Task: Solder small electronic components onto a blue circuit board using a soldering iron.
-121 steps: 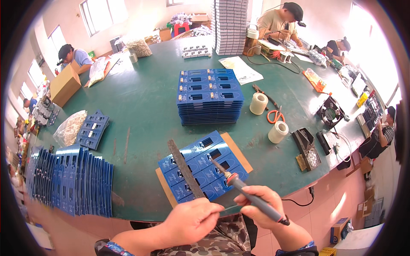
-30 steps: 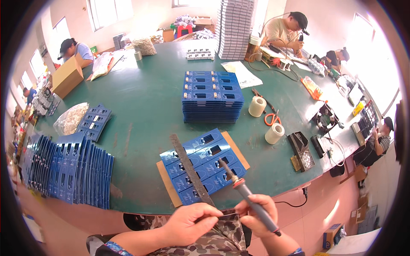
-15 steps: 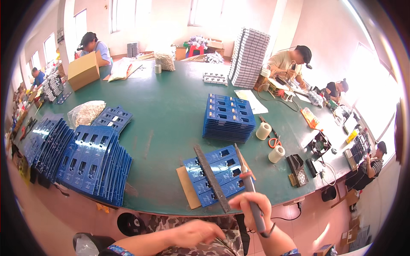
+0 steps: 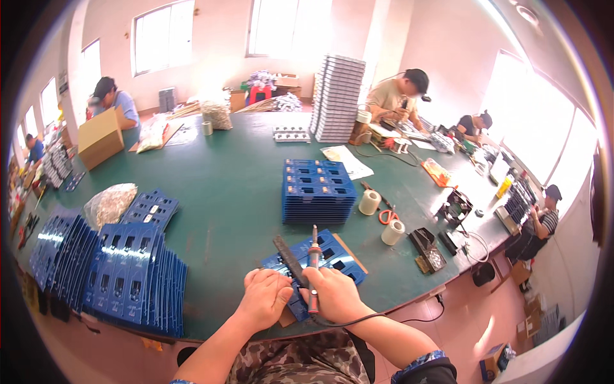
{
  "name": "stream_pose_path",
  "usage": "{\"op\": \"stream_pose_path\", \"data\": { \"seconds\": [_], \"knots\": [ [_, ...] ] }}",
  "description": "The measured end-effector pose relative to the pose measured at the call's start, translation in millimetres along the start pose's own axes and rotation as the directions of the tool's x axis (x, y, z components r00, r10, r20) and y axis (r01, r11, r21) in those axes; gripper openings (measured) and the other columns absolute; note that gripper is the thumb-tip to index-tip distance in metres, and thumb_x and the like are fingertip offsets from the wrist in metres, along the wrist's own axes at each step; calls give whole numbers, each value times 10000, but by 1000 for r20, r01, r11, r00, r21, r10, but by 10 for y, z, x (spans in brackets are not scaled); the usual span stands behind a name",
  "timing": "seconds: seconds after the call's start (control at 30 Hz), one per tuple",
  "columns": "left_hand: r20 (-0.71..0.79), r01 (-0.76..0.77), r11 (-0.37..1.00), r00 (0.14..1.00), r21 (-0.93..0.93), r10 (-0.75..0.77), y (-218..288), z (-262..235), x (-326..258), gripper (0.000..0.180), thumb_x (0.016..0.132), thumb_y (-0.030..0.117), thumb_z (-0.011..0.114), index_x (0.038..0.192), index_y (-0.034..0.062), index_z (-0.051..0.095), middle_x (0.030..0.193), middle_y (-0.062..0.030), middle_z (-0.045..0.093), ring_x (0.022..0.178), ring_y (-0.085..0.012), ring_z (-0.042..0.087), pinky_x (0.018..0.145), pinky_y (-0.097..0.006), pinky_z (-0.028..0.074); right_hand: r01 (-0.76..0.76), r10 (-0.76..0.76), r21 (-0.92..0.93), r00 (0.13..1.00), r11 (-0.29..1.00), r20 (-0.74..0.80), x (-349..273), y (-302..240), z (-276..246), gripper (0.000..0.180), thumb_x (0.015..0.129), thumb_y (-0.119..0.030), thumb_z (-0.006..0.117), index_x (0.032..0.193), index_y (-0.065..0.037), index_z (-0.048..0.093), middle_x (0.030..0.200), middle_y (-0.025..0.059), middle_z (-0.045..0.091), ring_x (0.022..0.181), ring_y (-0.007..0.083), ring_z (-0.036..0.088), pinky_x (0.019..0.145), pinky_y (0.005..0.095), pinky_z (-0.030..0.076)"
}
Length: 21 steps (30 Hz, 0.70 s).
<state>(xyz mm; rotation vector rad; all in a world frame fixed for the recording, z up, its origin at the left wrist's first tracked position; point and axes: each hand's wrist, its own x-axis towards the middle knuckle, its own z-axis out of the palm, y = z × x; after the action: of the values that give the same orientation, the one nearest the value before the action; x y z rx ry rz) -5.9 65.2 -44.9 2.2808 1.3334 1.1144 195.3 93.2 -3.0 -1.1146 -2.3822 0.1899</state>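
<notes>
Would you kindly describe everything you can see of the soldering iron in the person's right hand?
The slim soldering iron with its red-orange handle and metal tip stands almost upright in the view, tip pointing away from the person over the blue plastic tray on a brown board. The right hand wraps its lower handle; a dark cord leaves below the hand and curves right along the green table's edge. A dark flat bar lies just left of it, under the left hand. The tip's contact is unclear.
</notes>
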Motion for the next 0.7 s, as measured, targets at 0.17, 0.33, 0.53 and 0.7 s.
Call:
{"op": "stream_pose_path", "data": {
  "seconds": [0.17, 0.33, 0.53, 0.7],
  "knots": [
    [23, 52, 996, 998, 73, -53, 63, 2, 55, 321, 1004, 363, 469, 992, 111, 667, 1056, -13, 682, 1128, -242, 544, 1065, -518, 235, -7, 8, 22, 1000, 1000, -6, 0, 101, 75, 318, 801, -131, 665, 1073, -87, 505, 832, 157, 615, 799, 365, 629, 671, 464, 510],
    [21, 80, 995, 996, 66, -81, 50, -33, 69, 309, 1003, 359, 469, 914, 122, 646, 1029, -16, 675, 1081, -253, 556, 1066, -554, 220, -39, 49, 109, 995, 993, -87, -179, 297, -140, 280, 820, -147, 682, 1062, -79, 556, 832, 156, 628, 782, 359, 635, 695, 453, 503],
    [12, 91, 996, 996, 23, -92, 80, -41, 52, 315, 1019, 353, 462, 862, 128, 617, 1001, -15, 673, 1057, -242, 558, 1069, -551, 208, -172, 125, -151, 952, 973, -281, -688, 1088, -560, 267, 777, -134, 721, 1002, -79, 588, 843, 131, 639, 821, 344, 639, 724, 439, 510],
    [4, 93, 994, 996, 54, -94, 109, -62, 47, 318, 1027, 319, 455, 865, 114, 636, 1006, -11, 684, 1051, -213, 575, 1088, -467, 206, -251, 198, -273, 958, 929, -206, -1117, 1592, -574, 253, 792, -148, 697, 1011, -91, 584, 830, 124, 620, 831, 341, 630, 727, 436, 510]
  ]
}}
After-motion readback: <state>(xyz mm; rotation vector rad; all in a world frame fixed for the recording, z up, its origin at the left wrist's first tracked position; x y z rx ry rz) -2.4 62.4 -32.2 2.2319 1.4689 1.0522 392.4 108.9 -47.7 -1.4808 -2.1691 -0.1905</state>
